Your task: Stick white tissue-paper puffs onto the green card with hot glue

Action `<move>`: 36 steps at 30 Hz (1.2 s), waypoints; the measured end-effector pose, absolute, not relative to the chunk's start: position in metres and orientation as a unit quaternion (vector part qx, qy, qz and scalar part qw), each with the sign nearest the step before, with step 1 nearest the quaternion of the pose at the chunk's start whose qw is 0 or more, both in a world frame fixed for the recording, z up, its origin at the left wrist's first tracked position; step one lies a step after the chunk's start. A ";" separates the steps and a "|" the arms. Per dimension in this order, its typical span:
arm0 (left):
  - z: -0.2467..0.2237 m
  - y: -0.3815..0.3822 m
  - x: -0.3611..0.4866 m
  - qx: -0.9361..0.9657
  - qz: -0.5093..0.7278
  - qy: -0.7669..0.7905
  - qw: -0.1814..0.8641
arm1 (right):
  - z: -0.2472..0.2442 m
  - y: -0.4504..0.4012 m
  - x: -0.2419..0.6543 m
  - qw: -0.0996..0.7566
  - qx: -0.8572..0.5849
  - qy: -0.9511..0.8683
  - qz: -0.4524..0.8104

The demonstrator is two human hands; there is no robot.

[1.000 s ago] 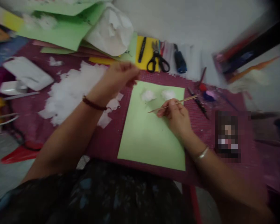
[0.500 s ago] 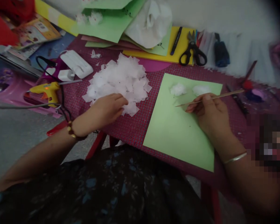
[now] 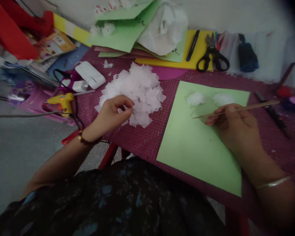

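While a maroon tablecloth (image 3: 147, 146) spans the middle of the frame, a light green sheet (image 3: 199, 150) lies on it right of centre, and a heap of white paper squares (image 3: 142, 88) sits left of the sheet. Over the sheet's right side, the right hand (image 3: 238, 126) pinches thumb against fingers; at the heap's lower left, the left hand (image 3: 114, 114) curls, and whether it grips a square cannot be told. Within the right hand's pinch, a thin stick (image 3: 259, 105) points left, below two white tufts (image 3: 196, 98)
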State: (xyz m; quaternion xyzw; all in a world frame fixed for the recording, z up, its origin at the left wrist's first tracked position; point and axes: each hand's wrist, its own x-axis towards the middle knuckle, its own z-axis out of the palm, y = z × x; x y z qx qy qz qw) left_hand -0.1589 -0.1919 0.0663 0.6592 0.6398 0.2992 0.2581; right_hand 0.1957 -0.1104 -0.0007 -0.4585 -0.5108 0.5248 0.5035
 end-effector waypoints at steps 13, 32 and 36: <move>0.067 -0.142 -0.029 0.487 0.264 0.466 0.691 | 0.035 -0.143 0.172 0.437 -0.352 -0.601 0.569; 0.085 -0.066 -0.032 0.582 0.497 0.459 0.452 | 0.018 -0.104 0.208 0.546 -0.413 -0.495 0.535; 0.063 -0.061 -0.029 0.579 0.394 0.488 0.520 | 0.007 -0.098 0.211 0.542 -0.422 -0.487 0.540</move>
